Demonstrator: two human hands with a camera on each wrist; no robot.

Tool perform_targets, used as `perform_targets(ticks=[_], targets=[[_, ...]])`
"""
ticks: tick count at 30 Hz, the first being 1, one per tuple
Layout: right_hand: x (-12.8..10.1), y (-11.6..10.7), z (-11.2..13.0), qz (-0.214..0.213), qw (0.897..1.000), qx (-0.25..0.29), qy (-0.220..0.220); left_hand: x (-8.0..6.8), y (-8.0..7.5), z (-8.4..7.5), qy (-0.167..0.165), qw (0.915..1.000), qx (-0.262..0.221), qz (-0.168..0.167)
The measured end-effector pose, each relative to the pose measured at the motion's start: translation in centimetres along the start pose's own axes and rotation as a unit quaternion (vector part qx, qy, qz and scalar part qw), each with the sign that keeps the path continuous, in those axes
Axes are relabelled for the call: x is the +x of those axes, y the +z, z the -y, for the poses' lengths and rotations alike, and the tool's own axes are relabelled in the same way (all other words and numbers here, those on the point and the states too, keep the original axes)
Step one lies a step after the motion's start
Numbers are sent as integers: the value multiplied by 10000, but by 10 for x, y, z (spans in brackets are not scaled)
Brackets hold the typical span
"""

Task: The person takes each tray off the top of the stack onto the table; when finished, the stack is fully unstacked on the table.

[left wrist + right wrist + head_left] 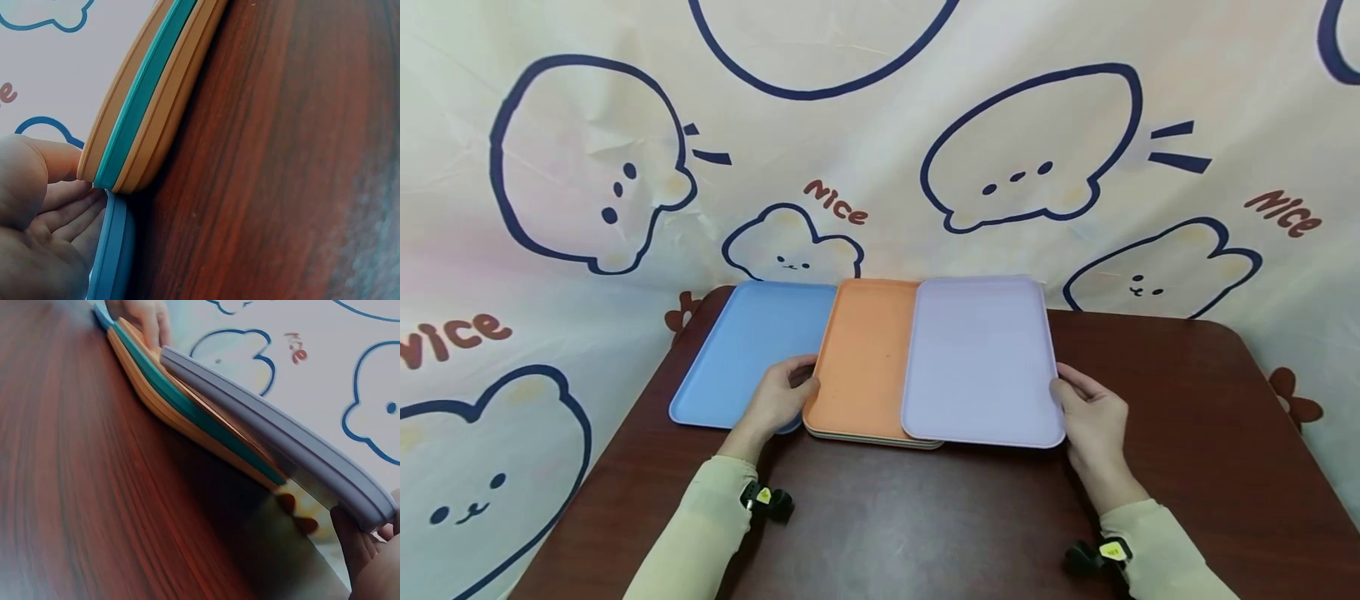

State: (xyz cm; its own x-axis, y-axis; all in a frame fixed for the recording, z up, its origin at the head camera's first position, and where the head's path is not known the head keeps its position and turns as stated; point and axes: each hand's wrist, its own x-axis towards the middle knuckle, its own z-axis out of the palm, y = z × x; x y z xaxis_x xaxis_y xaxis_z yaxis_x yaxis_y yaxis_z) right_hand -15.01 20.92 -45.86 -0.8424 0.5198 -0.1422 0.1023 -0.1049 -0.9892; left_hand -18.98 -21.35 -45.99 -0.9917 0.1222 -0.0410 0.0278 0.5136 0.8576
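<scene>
A stack of trays sits mid-table, its top one orange [865,358]; the left wrist view shows orange edges [150,94] with a teal one [134,119] between. A lilac tray [981,358] lies partly over the stack's right side, its right edge raised off the table [281,440]. My right hand [1093,417] grips that right edge. A blue tray [745,350] lies flat at the left, its edge [112,250] beside the stack. My left hand [778,396] holds the stack's left edge, thumb on top, fingers [69,212] under it over the blue tray.
The dark brown table [925,517] has rounded corners and its front part lies bare. A cartoon-printed cloth backdrop [880,142] hangs right behind the trays and drapes past the table's left and right sides.
</scene>
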Motion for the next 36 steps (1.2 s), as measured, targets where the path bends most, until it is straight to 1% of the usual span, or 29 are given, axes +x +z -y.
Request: perform_targets(ticks=[7,14,21,24,26,28,30,33,34,36], targets=[[11,-32,5,-128,9996,107,212,1,1,-1,-51,10000,-4,-17],[17,-57,6,-77,9993,58,370,2,2,1,119,9999,-84,14],[22,-75,3,159,9984,-350,415,2,1,-3,162,9999,34,-44],[24,-75,1,269,9970,-562,463,1,0,-3,201,9997,61,-79],[25,-75,-1,330,9949,-818,484,1,0,-2,225,9997,72,-99],[26,-74,-2,411,9897,-1314,396,0,0,-2,235,9997,50,-92],[27,-72,-3,532,9795,-1928,225,1,0,-1,232,9997,44,-98],[26,-71,-3,698,9551,-2870,-227,1,-1,-2,220,9997,82,-112],[25,-70,-3,758,9473,-3085,-401,1,-1,-2,213,9996,104,-127],[24,-69,-2,833,9349,-3378,-695,1,-1,-2,193,9996,143,-135]])
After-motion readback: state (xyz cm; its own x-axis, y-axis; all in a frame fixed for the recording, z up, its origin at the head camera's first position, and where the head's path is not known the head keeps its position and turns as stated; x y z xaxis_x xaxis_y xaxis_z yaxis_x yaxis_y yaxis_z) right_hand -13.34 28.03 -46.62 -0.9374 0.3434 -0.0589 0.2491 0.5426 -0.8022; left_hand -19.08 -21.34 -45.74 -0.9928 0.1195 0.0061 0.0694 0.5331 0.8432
